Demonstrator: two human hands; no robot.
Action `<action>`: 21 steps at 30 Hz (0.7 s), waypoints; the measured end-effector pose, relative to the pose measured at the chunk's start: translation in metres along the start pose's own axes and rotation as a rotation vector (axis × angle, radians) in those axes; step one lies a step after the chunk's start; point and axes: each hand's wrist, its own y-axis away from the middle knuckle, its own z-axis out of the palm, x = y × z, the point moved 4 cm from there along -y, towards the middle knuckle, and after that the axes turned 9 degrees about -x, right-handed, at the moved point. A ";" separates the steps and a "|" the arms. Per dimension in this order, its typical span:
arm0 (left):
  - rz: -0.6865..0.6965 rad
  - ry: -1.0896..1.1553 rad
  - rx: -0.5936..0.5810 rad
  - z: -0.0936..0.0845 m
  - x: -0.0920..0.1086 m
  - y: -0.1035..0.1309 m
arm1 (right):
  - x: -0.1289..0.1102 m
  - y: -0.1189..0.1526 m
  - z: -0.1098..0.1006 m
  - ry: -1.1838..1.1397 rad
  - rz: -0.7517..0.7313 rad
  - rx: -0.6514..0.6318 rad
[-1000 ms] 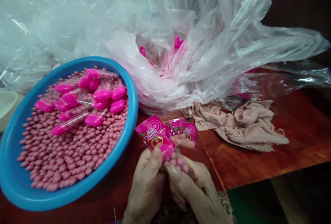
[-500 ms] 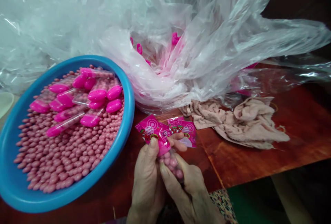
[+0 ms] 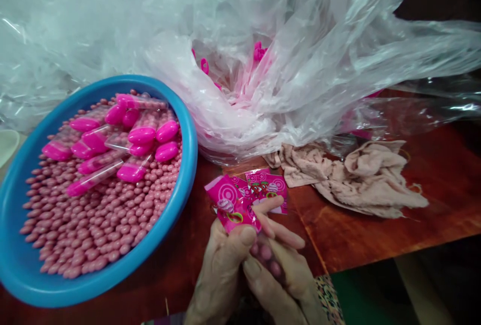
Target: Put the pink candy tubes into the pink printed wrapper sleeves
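Observation:
My left hand (image 3: 225, 260) pinches a glossy pink printed packet (image 3: 231, 210), with the thumb on its lower edge. Just below the packet is a small clear container of round pink candies (image 3: 268, 257), closed in my right hand (image 3: 285, 280). Thumb and fingers of the right hand press it from both sides, and its lower end is hidden. The two hands touch, and fingers stretch out behind the packet to the right. More pink printed packets (image 3: 278, 185) lie flat on the table just beyond.
To the left stands a blue basin (image 3: 190, 165) full of pink candies (image 3: 97, 225), with several pink-capped clear tubes (image 3: 131, 170) on top. Crumpled clear plastic (image 3: 319, 74) with pink caps inside spreads behind. A beige cloth (image 3: 361, 175) lies on the reddish table (image 3: 443, 180) at right.
Both hands have shifted a little right and down with the packet and candy container. The left thumb has moved to the packet's lower edge, and fingers behind it reach further right.

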 end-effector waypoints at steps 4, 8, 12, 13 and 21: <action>0.003 0.076 -0.089 -0.001 -0.001 0.001 | -0.009 0.014 -0.004 0.156 0.089 0.063; 0.019 0.071 -0.133 -0.006 0.004 -0.003 | -0.019 0.008 -0.005 0.060 0.089 0.034; 0.137 0.088 -0.090 -0.007 0.010 -0.007 | -0.019 -0.009 0.003 -0.221 0.093 -0.185; 0.145 0.097 -0.072 -0.006 0.010 -0.007 | -0.018 -0.011 0.005 -0.286 0.107 -0.222; 0.029 -0.021 0.107 -0.001 0.008 -0.002 | -0.003 0.011 0.001 -0.081 0.223 0.007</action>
